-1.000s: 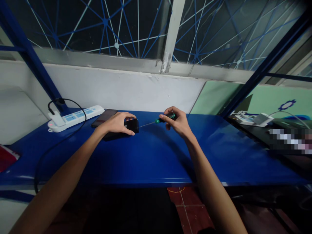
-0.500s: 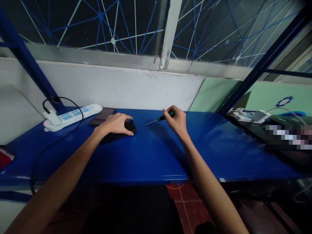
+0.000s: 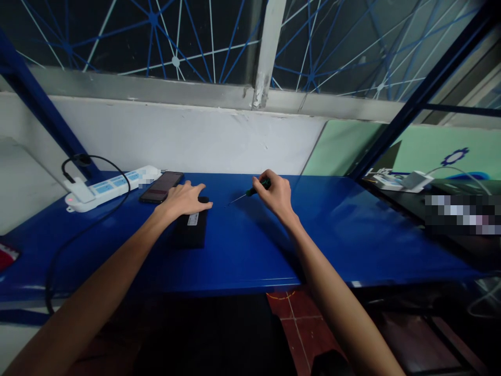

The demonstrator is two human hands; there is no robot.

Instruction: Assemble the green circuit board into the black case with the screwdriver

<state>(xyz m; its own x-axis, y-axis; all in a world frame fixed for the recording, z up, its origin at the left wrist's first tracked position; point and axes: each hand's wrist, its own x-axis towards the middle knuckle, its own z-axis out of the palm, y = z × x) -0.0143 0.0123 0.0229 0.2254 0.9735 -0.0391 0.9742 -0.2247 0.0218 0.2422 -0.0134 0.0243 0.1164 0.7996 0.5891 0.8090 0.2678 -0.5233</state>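
A flat black rectangular case (image 3: 191,235) with a small white label lies on the blue table (image 3: 250,250). My left hand (image 3: 183,199) rests over its far end, fingers spread and thumb reaching along the case's far right corner. Part of the case is hidden under the palm. To the right, my right hand (image 3: 275,191) is closed around the dark green handle of a screwdriver (image 3: 250,192). Its thin metal shaft points left and down, with the tip close to the tabletop. Something tiny near the tip is too small to name.
Behind my left hand lies a dark smartphone (image 3: 161,187). A white power strip (image 3: 113,188) with a plugged-in adapter stands at the back left, its black cable (image 3: 78,234) running over the front edge. A white charger (image 3: 417,180) sits at the right.
The black case was tilted up in my left hand; now it lies flat with its label showing, and the fingers have spread. My right hand keeps the screwdriver in nearly the same place.
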